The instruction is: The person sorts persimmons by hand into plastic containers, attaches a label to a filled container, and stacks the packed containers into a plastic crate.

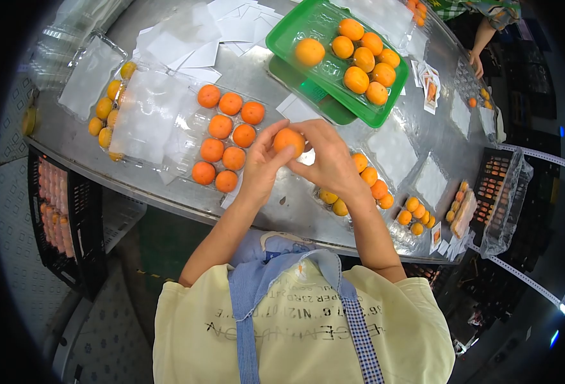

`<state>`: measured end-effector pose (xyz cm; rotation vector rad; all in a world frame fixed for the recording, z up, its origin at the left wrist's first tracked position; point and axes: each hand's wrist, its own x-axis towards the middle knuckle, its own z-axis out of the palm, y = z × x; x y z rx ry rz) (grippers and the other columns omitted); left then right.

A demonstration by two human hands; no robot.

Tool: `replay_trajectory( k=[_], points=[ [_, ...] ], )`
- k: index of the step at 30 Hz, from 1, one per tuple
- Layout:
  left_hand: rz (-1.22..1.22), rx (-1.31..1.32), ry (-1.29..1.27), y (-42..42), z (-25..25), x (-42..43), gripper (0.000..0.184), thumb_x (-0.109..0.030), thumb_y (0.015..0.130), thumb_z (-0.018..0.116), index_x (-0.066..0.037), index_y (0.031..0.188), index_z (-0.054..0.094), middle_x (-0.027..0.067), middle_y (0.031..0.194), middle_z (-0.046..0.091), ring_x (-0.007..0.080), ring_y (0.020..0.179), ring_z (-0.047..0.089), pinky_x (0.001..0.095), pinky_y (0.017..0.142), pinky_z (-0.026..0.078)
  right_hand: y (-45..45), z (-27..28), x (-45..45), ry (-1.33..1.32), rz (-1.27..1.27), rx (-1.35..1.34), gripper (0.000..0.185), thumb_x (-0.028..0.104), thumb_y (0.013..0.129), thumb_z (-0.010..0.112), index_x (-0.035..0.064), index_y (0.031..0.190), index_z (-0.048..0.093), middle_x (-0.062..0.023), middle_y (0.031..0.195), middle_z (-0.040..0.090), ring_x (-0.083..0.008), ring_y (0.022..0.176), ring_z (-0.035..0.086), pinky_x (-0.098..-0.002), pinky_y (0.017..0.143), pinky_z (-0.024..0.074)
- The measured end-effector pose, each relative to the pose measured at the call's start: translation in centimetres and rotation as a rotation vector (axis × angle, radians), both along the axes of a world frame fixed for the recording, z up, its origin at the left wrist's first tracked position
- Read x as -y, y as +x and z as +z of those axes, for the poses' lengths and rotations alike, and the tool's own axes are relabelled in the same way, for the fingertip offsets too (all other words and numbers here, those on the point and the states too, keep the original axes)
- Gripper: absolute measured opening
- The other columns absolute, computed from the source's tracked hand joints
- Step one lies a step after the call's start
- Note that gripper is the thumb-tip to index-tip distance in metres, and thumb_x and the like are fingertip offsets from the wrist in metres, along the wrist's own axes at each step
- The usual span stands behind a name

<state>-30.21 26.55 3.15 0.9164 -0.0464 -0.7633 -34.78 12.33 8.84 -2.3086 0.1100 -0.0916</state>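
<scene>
Fingers point(272, 131) of the left hand point(260, 163) and right hand point(326, 155) hold 1 fruit point(288, 142).

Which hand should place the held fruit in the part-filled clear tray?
Left, likely: the left hand is nearer the tray; the right hand, also on the fruit, would reach farther.

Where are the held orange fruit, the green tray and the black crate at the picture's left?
Held orange fruit point(288, 140): head view, middle of its skin.
Green tray point(286, 37): head view, bare surface near its left corner.
Black crate point(82, 214): head view, side wall.
</scene>
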Motion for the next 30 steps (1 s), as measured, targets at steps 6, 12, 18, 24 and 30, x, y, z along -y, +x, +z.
replay_trajectory(
  k=[6,12,18,24,30],
  points=[
    [0.019,0.11,0.115,-0.3,0.7,0.3,0.053,-0.014,0.089,0.064,-0.001,0.135,0.042,0.0135,0.129,0.049,0.0196,0.114,0.053,0.033,0.096,0.045,0.6,0.4,1.1,-0.062,-0.011,0.089,0.048,0.011,0.065,0.076,0.0017,0.109,0.059,-0.0155,0.103,0.059,-0.0315,0.093,0.059,-0.037,0.08,0.0497],
    [-0.106,0.091,0.174,0.1,0.0,-0.6,0.039,-0.02,0.094,0.056,-0.003,0.127,0.048,0.0111,0.118,0.056,0.0177,0.101,0.057,0.0302,0.084,0.048,5.5,-0.2,8.0,-0.337,-0.317,0.307,0.045,0.02,0.067,0.077,0.0026,0.106,0.062,-0.0127,0.097,0.063,-0.028,0.092,0.06,-0.0367,0.079,0.0498],
    [-0.159,0.036,0.186,-0.2,-1.2,-1.4,0.026,-0.016,0.093,0.057,-0.005,0.117,0.056,0.0052,0.101,0.062,0.0109,0.086,0.059,0.0255,0.074,0.047,7.5,-1.8,10.9,-0.628,-0.276,0.303,0.046,0.027,0.065,0.077,0.0038,0.104,0.065,-0.0099,0.096,0.065,-0.0294,0.088,0.055,-0.0392,0.081,0.0441],
    [-0.178,0.012,0.192,-0.5,-1.9,-1.6,0.022,-0.014,0.093,0.057,-0.005,0.113,0.058,0.0036,0.098,0.062,0.0096,0.084,0.058,0.0244,0.073,0.047,7.3,-2.7,10.9,-0.653,-0.269,0.394,0.041,0.024,0.063,0.08,0.0111,0.099,0.068,-0.004,0.104,0.062,-0.0274,0.097,0.051,-0.0398,0.086,0.0401],
    [-0.199,0.02,0.204,-0.6,-1.7,-1.4,0.021,-0.014,0.093,0.057,-0.005,0.112,0.058,0.0032,0.096,0.062,0.0096,0.083,0.058,0.0243,0.072,0.047,7.0,-2.1,10.8,-0.639,-0.266,0.34,0.041,0.023,0.063,0.08,0.0123,0.102,0.069,-0.0042,0.114,0.057,-0.0285,0.108,0.047,-0.0402,0.093,0.0388]
  ],
)
